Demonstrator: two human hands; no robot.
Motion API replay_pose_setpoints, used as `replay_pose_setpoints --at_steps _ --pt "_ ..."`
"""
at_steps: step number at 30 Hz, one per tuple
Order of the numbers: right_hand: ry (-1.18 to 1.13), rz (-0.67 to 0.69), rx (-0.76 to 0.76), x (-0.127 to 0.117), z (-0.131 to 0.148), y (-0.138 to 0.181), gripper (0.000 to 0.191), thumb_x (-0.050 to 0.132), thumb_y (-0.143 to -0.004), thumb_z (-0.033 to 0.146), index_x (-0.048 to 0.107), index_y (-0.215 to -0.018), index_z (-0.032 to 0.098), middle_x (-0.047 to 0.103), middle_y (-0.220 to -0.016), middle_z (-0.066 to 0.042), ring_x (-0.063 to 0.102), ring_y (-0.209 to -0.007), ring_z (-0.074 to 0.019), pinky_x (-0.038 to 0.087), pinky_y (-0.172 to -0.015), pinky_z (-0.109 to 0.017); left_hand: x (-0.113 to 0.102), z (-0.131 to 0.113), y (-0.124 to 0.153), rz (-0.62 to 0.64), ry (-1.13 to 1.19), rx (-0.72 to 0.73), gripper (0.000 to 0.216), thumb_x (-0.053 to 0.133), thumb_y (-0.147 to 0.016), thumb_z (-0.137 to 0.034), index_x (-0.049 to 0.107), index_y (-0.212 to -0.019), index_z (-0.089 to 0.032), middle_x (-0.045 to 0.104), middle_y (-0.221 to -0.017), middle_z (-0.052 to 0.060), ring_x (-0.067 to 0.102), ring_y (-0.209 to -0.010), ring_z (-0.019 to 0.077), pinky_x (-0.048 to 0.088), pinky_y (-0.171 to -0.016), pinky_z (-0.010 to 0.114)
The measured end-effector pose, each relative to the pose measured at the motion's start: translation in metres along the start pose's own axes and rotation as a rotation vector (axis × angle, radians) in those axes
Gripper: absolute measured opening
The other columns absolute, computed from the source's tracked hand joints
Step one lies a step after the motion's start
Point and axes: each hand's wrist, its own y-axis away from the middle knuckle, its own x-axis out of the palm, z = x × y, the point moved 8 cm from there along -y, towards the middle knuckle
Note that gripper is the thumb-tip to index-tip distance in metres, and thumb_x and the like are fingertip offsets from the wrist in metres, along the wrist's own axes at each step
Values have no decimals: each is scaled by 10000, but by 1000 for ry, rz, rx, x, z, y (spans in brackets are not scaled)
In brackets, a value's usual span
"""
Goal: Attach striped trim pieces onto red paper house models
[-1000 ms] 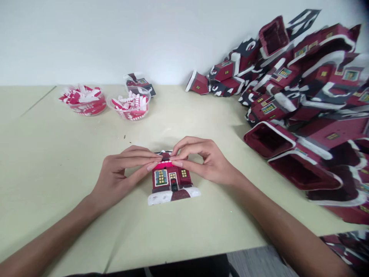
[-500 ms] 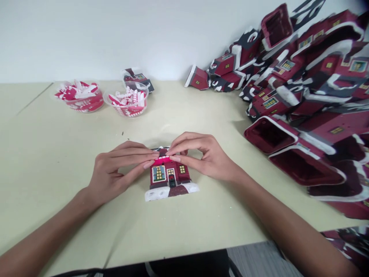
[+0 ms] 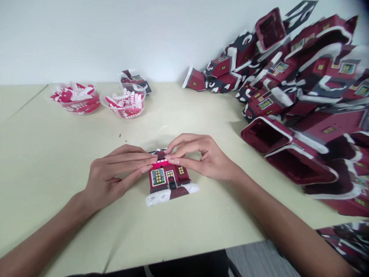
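Note:
A small dark red model house (image 3: pixel 161 177) lies on the table in front of me, its windowed front facing up and its white snowy base toward me. Across it, under the roof edge, runs a bright pink-red strip with a white edge (image 3: pixel 160 163). My left hand (image 3: pixel 118 173) pinches the strip's left end between thumb and fingers. At the other end, my right hand (image 3: pixel 196 156) has its thumb and fingertips closed on the strip. Fingers of both hands cover the strip's ends and part of the roof.
Two clear plastic tubs, a left tub (image 3: pixel 83 109) and a right tub (image 3: pixel 127 113), hold red-and-white pieces. Behind them lies another house (image 3: pixel 135 81). A large heap of similar houses (image 3: pixel 276 104) fills the right side against the wall. The table edge (image 3: pixel 173 258) runs in front of me.
Both hands stay on the strip, with only slight finger shifts. The house is turned very slightly, and the whole view has moved a little.

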Motion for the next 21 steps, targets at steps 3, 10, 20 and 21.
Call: replay_pose_setpoints --at_steps 3,10,20,21 --pt "-8 28 -11 0 2 0 70 708 -895 117 767 -893 156 715 -1016 -65 684 -888 -114 562 -820 -274 -1 -6 2 -11 -61 62 503 655 -898 -74 647 -1303 -372 758 -1148 -44 690 -1072 183 618 -895 367" --pt "38 97 -78 1 6 0 74 690 -911 116 762 -927 108 729 -1036 -110 695 -885 -134 565 -793 -282 -1 -15 6 -7 -129 92 531 644 -899 -58 625 -1333 -362 757 -1150 -32 689 -1103 183 625 -897 375" --pt "384 279 -155 11 28 2 170 587 -950 110 736 -887 163 719 -1128 -79 671 -977 -184 536 -884 -351 2 -49 -1 100 -413 219 255 630 -918 -169 650 -1173 -171 771 -1039 68 707 -984 266 612 -758 419" --pt "382 274 -149 11 28 2 164 594 -954 131 742 -896 173 724 -1117 -71 668 -972 -184 533 -890 -357 1 -50 -3 121 -434 214 220 629 -936 -237 657 -1142 -164 773 -1022 71 702 -993 282 613 -757 428"
